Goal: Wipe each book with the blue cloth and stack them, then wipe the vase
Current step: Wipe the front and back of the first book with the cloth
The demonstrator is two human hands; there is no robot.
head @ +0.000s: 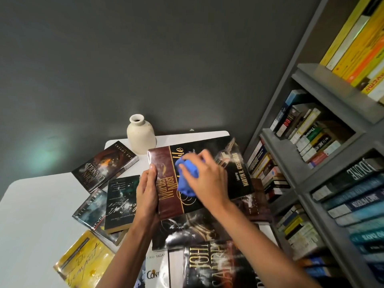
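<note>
A large black and maroon hardback (232, 171) is held tilted above the table. My left hand (146, 194) grips its maroon spine edge. My right hand (207, 179) presses a bunched blue cloth (187, 177) against its front cover. A cream ceramic vase (141, 136) stands upright at the far side of the white table (31, 215), just behind the held book. Several other books lie spread flat on the table, among them a dark one (104, 166) at the far left and a yellow one (83, 260) at the near left.
A grey bookcase (311, 125) packed with books fills the right side, close to the table's right edge. A dark grey wall rises behind the table. More books (212, 265) lie under my forearms at the near edge.
</note>
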